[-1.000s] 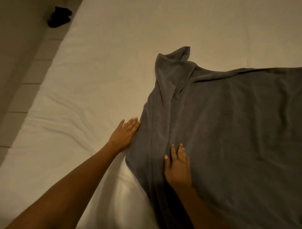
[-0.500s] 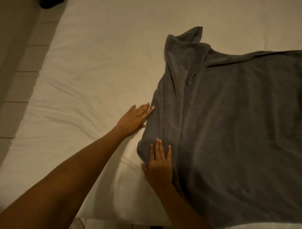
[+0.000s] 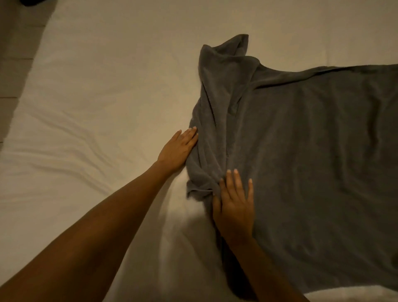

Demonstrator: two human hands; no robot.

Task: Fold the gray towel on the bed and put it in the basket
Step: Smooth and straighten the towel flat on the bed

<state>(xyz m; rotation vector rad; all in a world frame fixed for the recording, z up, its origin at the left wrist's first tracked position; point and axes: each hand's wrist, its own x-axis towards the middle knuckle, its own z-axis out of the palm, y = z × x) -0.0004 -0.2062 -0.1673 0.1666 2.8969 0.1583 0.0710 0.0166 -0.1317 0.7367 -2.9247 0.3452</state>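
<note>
A large gray towel (image 3: 312, 155) lies spread over the right half of the white bed (image 3: 103, 90), running off the right edge of the view. Its left side is bunched into long ridges, with a corner sticking up at the far end. My left hand (image 3: 177, 149) lies flat on the sheet, fingertips touching the towel's bunched left edge. My right hand (image 3: 235, 204) rests palm down on the towel near its front left corner, fingers spread. Neither hand grips the cloth. No basket is in view.
Tiled floor (image 3: 15, 64) runs along the bed's left side. A dark object (image 3: 30, 2) lies on the floor at the top left corner. The sheet is wrinkled left of my left arm.
The towel's left edge has been pushed into tighter folds. My left hand stays at that edge, while my right hand has slid slightly right on the towel.
</note>
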